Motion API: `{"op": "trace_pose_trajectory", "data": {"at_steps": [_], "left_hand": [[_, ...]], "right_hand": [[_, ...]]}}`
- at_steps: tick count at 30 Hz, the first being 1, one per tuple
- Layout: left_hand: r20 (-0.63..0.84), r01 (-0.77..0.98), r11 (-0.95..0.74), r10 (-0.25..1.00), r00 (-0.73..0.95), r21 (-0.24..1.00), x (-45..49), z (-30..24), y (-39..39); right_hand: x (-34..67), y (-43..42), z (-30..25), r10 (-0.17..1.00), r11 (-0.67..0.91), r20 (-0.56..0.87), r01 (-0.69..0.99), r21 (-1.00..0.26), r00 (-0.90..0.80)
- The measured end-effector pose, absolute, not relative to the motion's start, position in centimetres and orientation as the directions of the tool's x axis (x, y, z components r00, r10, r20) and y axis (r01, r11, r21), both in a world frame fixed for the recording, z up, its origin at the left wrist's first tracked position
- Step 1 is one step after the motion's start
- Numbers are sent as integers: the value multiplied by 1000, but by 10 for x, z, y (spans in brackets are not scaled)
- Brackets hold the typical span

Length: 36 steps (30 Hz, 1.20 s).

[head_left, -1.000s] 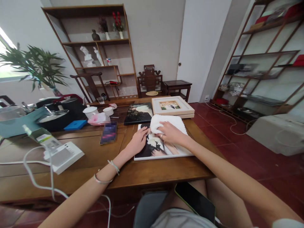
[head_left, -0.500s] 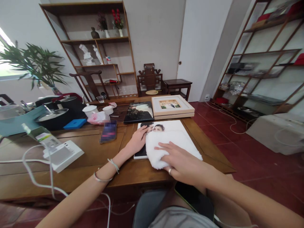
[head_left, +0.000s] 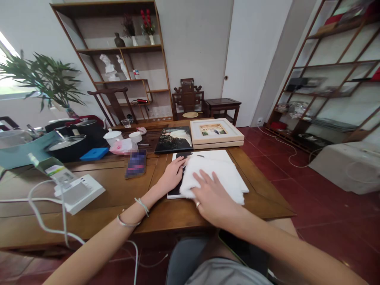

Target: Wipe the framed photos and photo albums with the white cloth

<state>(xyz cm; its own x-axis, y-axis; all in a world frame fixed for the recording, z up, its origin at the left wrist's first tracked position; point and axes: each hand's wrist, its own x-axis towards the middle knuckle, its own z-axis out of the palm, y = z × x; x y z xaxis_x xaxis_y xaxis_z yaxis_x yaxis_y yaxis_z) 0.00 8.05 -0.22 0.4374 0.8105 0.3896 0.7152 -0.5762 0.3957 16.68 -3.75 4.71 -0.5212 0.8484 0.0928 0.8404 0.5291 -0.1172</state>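
Note:
My right hand [head_left: 212, 196] holds a fluffy white cloth [head_left: 219, 170] against a white-edged photo panel [head_left: 175, 192]. Its upper fingers are spread over the cloth, while the lower ones curl in at the near edge; the thumb is hidden. Most of the panel's picture lies under the cloth, with a dark printed area showing at the left. My left hand [head_left: 172, 176] rests open on the panel's left side, fingers extended toward its far part and touching the surface beside the cloth.
Behind the panel lie a dark photo panel [head_left: 173, 140] and a pale framed picture [head_left: 216, 132]. To the left are a phone [head_left: 135, 164], an opened white box [head_left: 86, 194], a white cable [head_left: 38, 219], a blue block [head_left: 94, 154] and a lidded pan [head_left: 67, 147].
My right hand has slid the cloth left and away from me over the panel, covering more of the printed faces and baring its right corner. My left hand stays in place.

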Motion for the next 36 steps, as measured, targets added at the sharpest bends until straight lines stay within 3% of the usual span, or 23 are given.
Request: {"op": "trace_pose_trajectory", "data": {"at_steps": [4,10,24,36], "left_hand": [[373,708,-578,812,449,406,-1,0,81],[381,715,-593,799,465,370,-1,-5,82],[377,726,-599,793,479,338,-1,-6,82],[390,721,-606,787,479,337,-2,-10,86]], "right_hand": [[147,-53,38,808,589,79,802,-102,-584],[178,-57,27,803,588,225,795,-149,-552],[279,-44,21,896,399,268,907,-135,-354],[234,-80,24,775,630,237,741,-233,-585]]}}
